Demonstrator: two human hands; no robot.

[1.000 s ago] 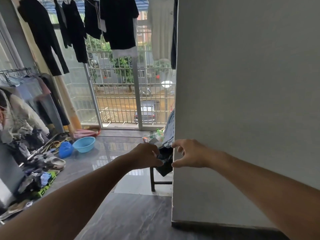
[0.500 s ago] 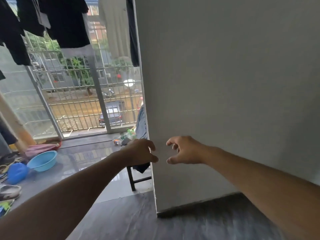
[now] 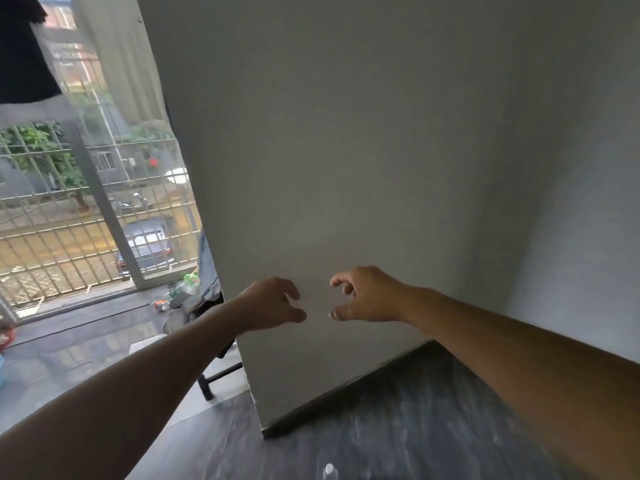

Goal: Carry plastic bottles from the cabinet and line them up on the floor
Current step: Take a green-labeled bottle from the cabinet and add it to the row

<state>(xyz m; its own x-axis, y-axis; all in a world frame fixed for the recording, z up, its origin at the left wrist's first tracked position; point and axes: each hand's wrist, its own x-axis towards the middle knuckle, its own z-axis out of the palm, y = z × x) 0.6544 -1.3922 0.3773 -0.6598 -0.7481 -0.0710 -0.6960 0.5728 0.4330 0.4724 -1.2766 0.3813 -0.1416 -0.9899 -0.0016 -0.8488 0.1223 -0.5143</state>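
My left hand and my right hand are both stretched out in front of a plain white wall, a small gap between them. Both hold nothing, with fingers curled and apart. The cap of a clear plastic bottle pokes up at the bottom edge of the frame, on the dark floor. Several more plastic bottles, with green and orange bits, lie on the balcony floor behind the wall's corner. No cabinet is in sight.
A dark-legged chair draped with clothes stands just left of the wall corner. A barred balcony window fills the left, with dark laundry hanging above. A car is parked outside.
The view has swung to the right: the wall now fills most of the frame and the balcony slid left. Both hands stayed extended and empty, spreading slightly apart. A bottle cap appeared at the bottom edge.
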